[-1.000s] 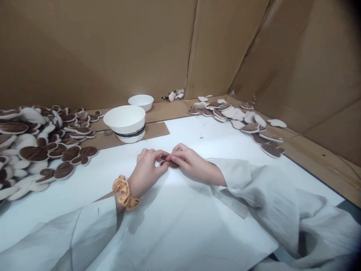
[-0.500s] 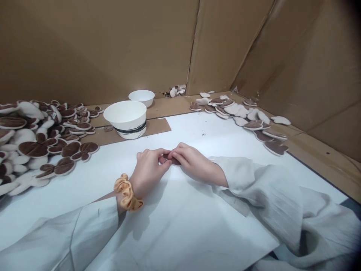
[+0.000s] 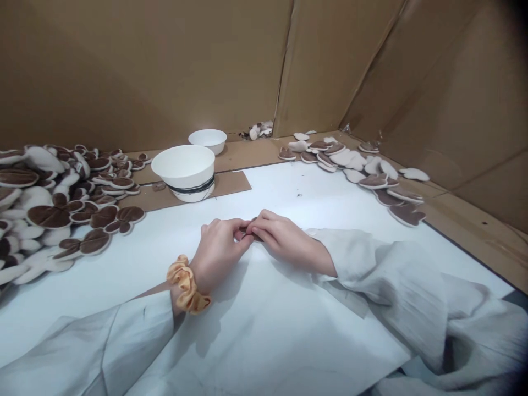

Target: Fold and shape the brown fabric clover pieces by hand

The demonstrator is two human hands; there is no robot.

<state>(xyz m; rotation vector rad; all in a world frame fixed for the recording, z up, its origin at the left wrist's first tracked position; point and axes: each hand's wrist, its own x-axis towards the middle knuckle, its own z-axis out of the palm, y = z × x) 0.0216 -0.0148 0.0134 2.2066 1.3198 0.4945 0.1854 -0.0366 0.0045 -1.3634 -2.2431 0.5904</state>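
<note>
My left hand [image 3: 223,250] and my right hand [image 3: 284,239] meet over the white board, fingertips pinched together. Between them is a small brown fabric piece [image 3: 257,237] with a pale edge, mostly covered by my fingers. It looks like the flat brown-and-white plush pieces on the table. My left thumb and forefinger grip its left side. The right fingers press on it from above and the right. Whether a needle or thread is in my fingers is too small to tell. A yellow scrunchie [image 3: 187,286] circles my left wrist.
Brown-and-white plush pieces [image 3: 49,215] pile up at the left; flatter pieces [image 3: 373,181] lie at the back right. A white bowl [image 3: 183,165] wrapped in black thread stands before a smaller white bowl [image 3: 208,141]. Cardboard walls [image 3: 144,71] enclose the back and right.
Both hands stay at nearly the same spot. My right fingers have shifted slightly, and a little more of the brown piece shows. The view has moved a little.
</note>
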